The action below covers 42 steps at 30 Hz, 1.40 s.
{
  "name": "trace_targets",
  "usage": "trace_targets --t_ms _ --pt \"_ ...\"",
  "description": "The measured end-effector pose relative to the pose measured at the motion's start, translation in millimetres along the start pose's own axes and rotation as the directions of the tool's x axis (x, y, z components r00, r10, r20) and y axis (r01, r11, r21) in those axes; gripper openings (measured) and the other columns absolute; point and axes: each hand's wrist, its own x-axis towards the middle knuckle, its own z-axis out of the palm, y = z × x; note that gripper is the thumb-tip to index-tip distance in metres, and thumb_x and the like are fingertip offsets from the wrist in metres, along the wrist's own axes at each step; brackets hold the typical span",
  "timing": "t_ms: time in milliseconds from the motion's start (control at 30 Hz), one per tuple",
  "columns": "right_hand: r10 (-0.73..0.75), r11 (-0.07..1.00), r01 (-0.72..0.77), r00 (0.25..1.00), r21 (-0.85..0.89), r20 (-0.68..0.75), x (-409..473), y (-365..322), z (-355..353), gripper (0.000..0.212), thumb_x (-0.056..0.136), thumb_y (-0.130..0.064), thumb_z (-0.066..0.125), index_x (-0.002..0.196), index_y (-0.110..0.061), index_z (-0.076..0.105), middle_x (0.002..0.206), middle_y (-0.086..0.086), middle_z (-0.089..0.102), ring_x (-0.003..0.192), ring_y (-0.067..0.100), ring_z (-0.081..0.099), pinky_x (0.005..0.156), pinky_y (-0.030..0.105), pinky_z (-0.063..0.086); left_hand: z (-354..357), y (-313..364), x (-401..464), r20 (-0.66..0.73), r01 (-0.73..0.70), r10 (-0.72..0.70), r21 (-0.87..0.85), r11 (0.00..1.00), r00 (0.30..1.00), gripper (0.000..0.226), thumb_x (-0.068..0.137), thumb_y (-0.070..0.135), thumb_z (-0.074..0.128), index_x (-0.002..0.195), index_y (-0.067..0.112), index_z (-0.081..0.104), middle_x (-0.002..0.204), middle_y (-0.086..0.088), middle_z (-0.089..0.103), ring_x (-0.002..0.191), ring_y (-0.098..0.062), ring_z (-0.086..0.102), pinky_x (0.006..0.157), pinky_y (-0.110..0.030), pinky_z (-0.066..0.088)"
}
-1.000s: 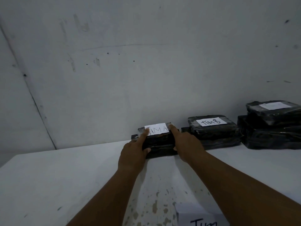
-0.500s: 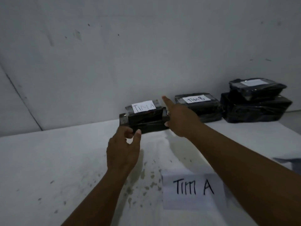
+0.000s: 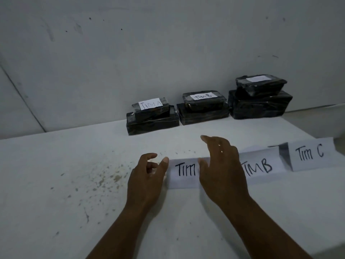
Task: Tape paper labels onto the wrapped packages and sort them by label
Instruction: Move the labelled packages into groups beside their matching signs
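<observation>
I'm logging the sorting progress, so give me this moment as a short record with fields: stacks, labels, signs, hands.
left stack: two black wrapped packages, top label reads TIM A
middle stack: two packages, top label reads TIM B
right stack: two packages, top label unreadable
signs on table: TIM sign partly hidden, TIM B sign, TIM C sign
left hand: empty, fingers loosely curled
right hand: empty, open, over the first sign

Black packages [image 3: 152, 119] carry white labels [image 3: 150, 104] with black lettering on a brown-speckled white table [image 3: 56, 174].
</observation>
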Motion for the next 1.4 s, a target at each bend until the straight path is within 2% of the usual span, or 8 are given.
trace_targets --t_ms 200,367,467,600,867,1000,1267,1400 --pt "0.081 0.997 -0.082 0.993 0.005 0.081 -22.0 11.2 4.3 0.059 0.101 -0.021 0.061 0.154 -0.028 0.038 0.163 0.007 0.029 0.149 0.032 0.03 0.107 0.043 0.046 0.3 -1.1 -16.1 -0.013 -0.12 0.122 0.08 0.99 0.992 0.055 0.085 0.073 0.046 0.129 0.041 0.056 0.104 0.015 0.068 0.093 -0.001 0.063 0.072 -0.012 0.043" --pt "0.111 0.991 -0.119 0.987 0.061 0.118 -29.1 16.6 9.4 0.062 0.1 -0.014 0.064 0.155 -0.022 0.036 0.163 0.012 0.029 0.151 0.032 0.032 0.111 0.04 0.047 -0.7 -3.5 -17.4 0.015 -0.155 0.155 0.105 0.982 0.988 0.037 0.093 0.05 0.066 0.128 0.04 0.063 0.099 0.02 0.072 0.088 0.008 0.065 0.07 -0.001 0.045" --pt "0.143 0.98 -0.158 0.982 0.124 0.124 -30.2 20.4 12.8 0.063 0.097 -0.008 0.068 0.153 -0.017 0.039 0.157 0.011 0.04 0.14 0.029 0.046 0.107 0.027 0.041 -1.5 -3.4 -18.1 0.002 -0.148 0.148 0.079 0.986 0.989 0.021 0.092 0.041 0.071 0.114 0.043 0.068 0.094 0.022 0.072 0.088 0.013 0.065 0.068 -0.001 0.047" --pt "0.157 0.965 -0.18 0.979 0.193 0.126 -25.6 16.8 17.9 0.062 0.095 -0.005 0.07 0.151 -0.013 0.044 0.145 0.009 0.052 0.13 0.019 0.051 0.088 -0.005 0.026 -6.8 -3.8 -20.3 -0.073 -0.118 0.121 0.047 0.992 0.99 0.013 0.092 0.033 0.074 0.105 0.035 0.072 0.09 0.023 0.072 0.083 0.01 0.066 0.065 -0.001 0.047" --pt "0.097 0.952 -0.146 0.977 0.27 0.188 -20.4 -0.5 37.8 0.054 0.098 -0.008 0.067 0.148 -0.016 0.048 0.139 0.006 0.056 0.128 0.017 0.052 0.095 0.012 0.034 -29.3 -15.3 -29.9 -0.216 -0.037 0.038 0.006 0.999 0.976 0.012 0.09 0.033 0.077 0.101 0.031 0.073 0.085 0.015 0.075 0.076 0.004 0.068 0.06 -0.001 0.045" --pt "0.094 0.948 -0.138 0.982 0.286 0.162 -22.8 -1.0 44.4 0.053 0.098 -0.009 0.067 0.147 -0.017 0.049 0.142 0.004 0.056 0.127 0.012 0.052 0.091 0.0 0.031 -30.2 -17.7 -31.9 -0.253 -0.052 0.048 -0.01 0.999 0.966 0.011 0.089 0.029 0.079 0.099 0.027 0.075 0.082 0.016 0.074 0.081 0.009 0.066 0.063 -0.001 0.045" --pt "0.079 0.938 -0.116 0.989 0.327 0.123 -23.9 4.2 49.1 0.051 0.1 -0.016 0.065 0.148 -0.018 0.051 0.148 0.002 0.056 0.136 0.019 0.052 0.113 0.03 0.04 -29.5 -18.8 -31.9 -0.29 -0.029 0.028 0.002 1.0 0.957 0.011 0.088 0.033 0.079 0.096 0.028 0.074 0.081 0.02 0.071 0.083 0.014 0.063 0.063 0.001 0.044" --pt "0.073 0.944 -0.105 0.991 0.312 0.112 -25.6 3.8 50.4 0.051 0.099 -0.018 0.066 0.148 -0.018 0.051 0.145 0.002 0.059 0.131 0.021 0.056 0.111 0.042 0.048 -29.6 -19.2 -31.8 -0.296 -0.013 0.008 -0.014 1.0 0.955 0.012 0.089 0.034 0.078 0.096 0.027 0.072 0.082 0.019 0.07 0.082 0.015 0.062 0.062 0.001 0.044"
